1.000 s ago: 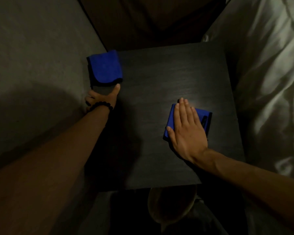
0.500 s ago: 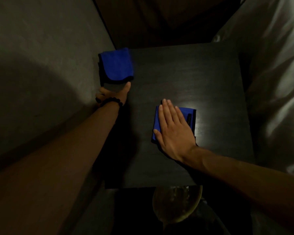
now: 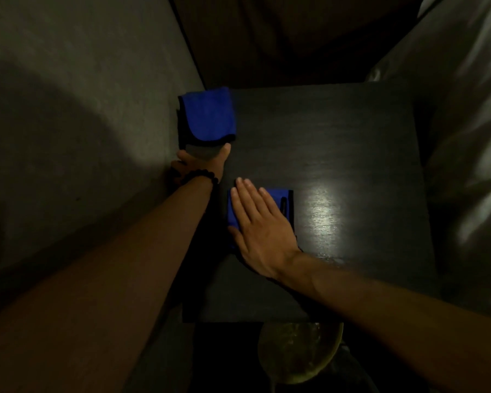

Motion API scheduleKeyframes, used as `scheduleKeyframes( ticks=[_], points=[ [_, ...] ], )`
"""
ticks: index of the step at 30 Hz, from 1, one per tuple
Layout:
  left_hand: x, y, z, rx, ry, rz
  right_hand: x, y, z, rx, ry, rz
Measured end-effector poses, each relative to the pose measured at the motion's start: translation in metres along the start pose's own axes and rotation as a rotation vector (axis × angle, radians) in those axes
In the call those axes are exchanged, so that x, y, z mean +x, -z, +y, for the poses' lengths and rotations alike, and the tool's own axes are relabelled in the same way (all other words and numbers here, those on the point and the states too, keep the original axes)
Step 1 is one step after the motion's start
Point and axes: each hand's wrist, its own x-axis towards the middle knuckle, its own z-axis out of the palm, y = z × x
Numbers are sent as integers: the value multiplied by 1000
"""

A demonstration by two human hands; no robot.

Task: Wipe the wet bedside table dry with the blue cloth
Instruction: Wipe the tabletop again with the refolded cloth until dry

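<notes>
Blue cloth [image 3: 278, 205], folded small with a dark edge, lies flat on the left-middle of the dark worktop [image 3: 338, 131], pinned under the right hand [image 3: 260, 225], whose fingers are straight and spread across it, palm down, pressing rather than gripping. The left hand [image 3: 201, 163] rests at the worktop's left edge, thumb on the surface and fingers seemingly curled over the side, as if steadying the furniture; a bead bracelet [image 3: 199, 175] circles that wrist.

A second folded blue cloth [image 3: 207, 114] sits apart at the far left corner, just beyond the left thumb and untouched by the wiping hand.

To the right of the working cloth a bright sheen [image 3: 326, 205] glints on the wood grain. Whether it is lamp glare or remaining moisture cannot be told, but small beads near the right forearm suggest the near right part is still wet.

The step in hand appears to be a flat-palmed sweep. It would go best with even pressure kept over the whole cloth, overlapping passes running along the grain and carried right out to the edges, and the cloth refolded to a dry face once it stops taking up water.

Pale bedding [image 3: 465, 137] lies to the right, and a greenish bowl [image 3: 301, 353] sits below the near edge.
</notes>
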Motion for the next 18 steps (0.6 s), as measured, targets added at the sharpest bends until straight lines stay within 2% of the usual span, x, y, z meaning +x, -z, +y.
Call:
scheduleKeyframes(
  ticks=[4,10,18],
  points=[
    [0,-1,-1,-20,4,4,-8,0,-1,51,-129,84],
    [3,2,-4,-47,-22,-8,-5,-10,-20,38,-233,52],
    [4,2,-8,-53,-96,26,11,-11,-37,85,-134,-9]
  ],
)
